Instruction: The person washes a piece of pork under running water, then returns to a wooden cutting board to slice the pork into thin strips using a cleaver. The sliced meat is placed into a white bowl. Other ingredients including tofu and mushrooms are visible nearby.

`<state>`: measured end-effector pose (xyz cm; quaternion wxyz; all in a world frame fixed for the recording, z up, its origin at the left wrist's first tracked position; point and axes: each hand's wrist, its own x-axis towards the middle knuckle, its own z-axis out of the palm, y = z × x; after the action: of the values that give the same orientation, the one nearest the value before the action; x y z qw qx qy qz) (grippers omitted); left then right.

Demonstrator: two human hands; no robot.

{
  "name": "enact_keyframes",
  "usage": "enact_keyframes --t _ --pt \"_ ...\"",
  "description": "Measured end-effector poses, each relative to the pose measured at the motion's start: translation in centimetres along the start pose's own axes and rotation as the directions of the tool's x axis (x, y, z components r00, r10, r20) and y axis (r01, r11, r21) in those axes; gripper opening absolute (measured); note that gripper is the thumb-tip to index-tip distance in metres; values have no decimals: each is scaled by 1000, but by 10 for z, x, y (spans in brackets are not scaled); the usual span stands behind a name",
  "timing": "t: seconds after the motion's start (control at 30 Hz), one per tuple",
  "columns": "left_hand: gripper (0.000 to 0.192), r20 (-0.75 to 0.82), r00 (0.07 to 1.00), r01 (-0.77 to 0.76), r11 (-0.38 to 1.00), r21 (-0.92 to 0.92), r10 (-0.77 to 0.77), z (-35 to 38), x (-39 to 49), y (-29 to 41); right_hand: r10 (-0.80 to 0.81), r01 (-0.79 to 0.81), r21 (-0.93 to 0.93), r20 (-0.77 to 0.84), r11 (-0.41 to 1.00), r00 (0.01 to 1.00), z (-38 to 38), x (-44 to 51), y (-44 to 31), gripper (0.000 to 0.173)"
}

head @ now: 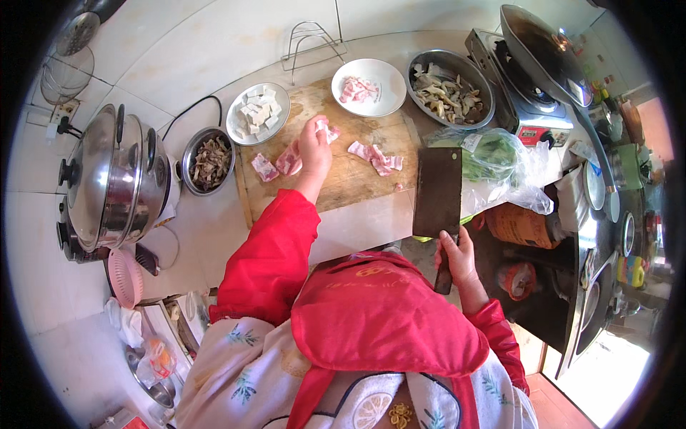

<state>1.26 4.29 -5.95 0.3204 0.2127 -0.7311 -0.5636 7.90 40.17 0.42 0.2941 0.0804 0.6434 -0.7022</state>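
My left hand [315, 150] is over the wooden cutting board [332, 187], its fingers closed around a piece of raw meat [327, 130]. Beside it on the board lie a meat chunk [265, 167] and another piece [289, 158]. Sliced streaky meat [376, 158] rests farther right on the board. By its handle my right hand [456, 256] grips a dark cleaver [438, 187], blade pointing away from me, right of the board. A white plate [394, 88] behind the board holds a few meat slices [358, 89]. White cubes, perhaps tofu [260, 112], fill another plate [236, 134].
A bowl of dark strips [210, 163] and a steel steamer pot [115, 182] stand left. At the right are a basin of mushrooms [447, 96], bagged greens [490, 155] and a gas stove [541, 120] with a tilted wok [546, 53]. A wire rack [311, 51] stands behind.
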Motion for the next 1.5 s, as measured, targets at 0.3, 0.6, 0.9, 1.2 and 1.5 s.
enact_keyframes --t 0.3,0.6,0.9,1.2,1.5 --pt "26 368 883 -446 763 468 290 49 -59 27 88 -103 171 92 980 992 1 17 52 14" --pt "66 584 747 -607 684 404 318 33 -87 41 150 -186 137 239 973 959 56 45 40 19" --pt "35 389 699 -692 704 159 600 67 3 80 -11 -10 97 215 995 977 78 53 -48 21" --pt "32 375 910 -83 963 -258 179 92 128 48 -110 110 -20 18 994 994 28 25 -66 13" --pt "27 440 890 -200 763 615 -122 -78 56 56 -137 143 -92 71 985 988 9 28 -48 15"
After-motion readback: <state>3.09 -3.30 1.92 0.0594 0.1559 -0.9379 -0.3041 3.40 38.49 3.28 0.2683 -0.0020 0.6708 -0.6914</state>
